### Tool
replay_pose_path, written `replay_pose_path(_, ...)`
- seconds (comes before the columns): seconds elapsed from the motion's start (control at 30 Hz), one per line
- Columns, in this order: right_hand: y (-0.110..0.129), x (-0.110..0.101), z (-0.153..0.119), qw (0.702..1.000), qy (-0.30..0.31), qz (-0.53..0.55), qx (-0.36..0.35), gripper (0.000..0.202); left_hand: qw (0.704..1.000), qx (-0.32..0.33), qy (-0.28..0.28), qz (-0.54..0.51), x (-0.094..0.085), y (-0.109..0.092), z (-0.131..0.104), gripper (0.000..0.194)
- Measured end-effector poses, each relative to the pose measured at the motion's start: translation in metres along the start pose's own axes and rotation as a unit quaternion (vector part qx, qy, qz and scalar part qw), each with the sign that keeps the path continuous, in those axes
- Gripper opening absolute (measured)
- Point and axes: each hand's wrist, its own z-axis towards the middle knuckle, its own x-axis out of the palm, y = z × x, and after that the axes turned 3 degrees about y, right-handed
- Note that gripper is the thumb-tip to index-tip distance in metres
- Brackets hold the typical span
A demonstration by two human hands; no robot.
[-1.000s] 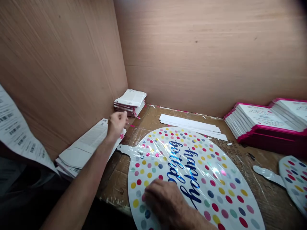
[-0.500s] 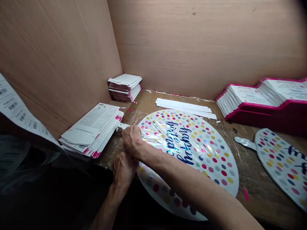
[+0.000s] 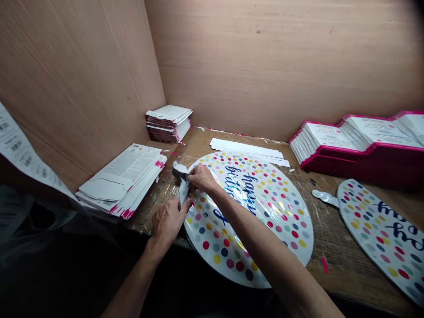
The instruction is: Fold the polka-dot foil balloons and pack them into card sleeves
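A round white foil balloon [image 3: 281,194] with coloured dots and "happy birthday" lettering lies flat, its near edge overhanging the table front. My right hand [image 3: 201,177] is closed in a pinch on the balloon's left edge, beside its tail [image 3: 180,169]. Just below and to the left, my left hand [image 3: 170,221] grips the same edge between thumb and fingers. Between the two hands a strip of the foil edge is folded up, showing a greyish underside. The right forearm crosses over the balloon and hides part of the lettering.
At the left lie a stack of white printed card envelopes [image 3: 122,176] and a smaller stack [image 3: 170,121] in the corner. White card strips [image 3: 248,150] lie behind the balloon. Pink-edged packets [image 3: 361,137] and another dotted balloon [image 3: 380,229] are on the right. A label strip [image 3: 29,154] hangs at left.
My hands have moved apart from being bunched together at the tail; the right is now further right on the balloon. The balloon's left edge now shows folded up between them.
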Motion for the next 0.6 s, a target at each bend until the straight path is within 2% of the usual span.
replay_pose_path(0.07,-0.002,0.006,0.001,1.0,0.002,0.015,0.0,0.014,1.0,0.008,-0.017,0.002,-0.004,0.007,-0.003,0.049)
replay_pose_path(0.17,-0.006,0.015,0.002,0.999,-0.019,0.041,0.001,0.014,0.989,0.039,-0.14,-0.033,-0.013,0.008,0.009,0.039)
replay_pose_path(0.2,-0.007,0.017,0.001,0.998,-0.023,0.056,-0.001,0.015,0.986,0.053,-0.156,-0.037,-0.016,0.006,0.018,0.036)
replay_pose_path(0.23,-0.008,0.018,0.001,0.997,-0.025,0.073,-0.003,0.016,0.986,0.064,-0.147,-0.035,-0.02,0.002,0.027,0.034)
replay_pose_path(0.33,-0.011,0.016,0.001,0.993,-0.007,0.113,-0.009,0.02,0.995,0.067,-0.072,-0.026,-0.026,-0.006,0.054,0.028)
replay_pose_path(0.47,-0.013,0.015,0.004,0.99,0.009,0.137,-0.013,0.017,0.992,0.025,-0.1,-0.074,-0.022,-0.005,0.069,0.034)
replay_pose_path(0.6,-0.017,0.019,0.004,0.987,-0.002,0.158,-0.026,0.016,0.982,-0.02,-0.102,-0.159,-0.005,-0.003,0.077,0.035)
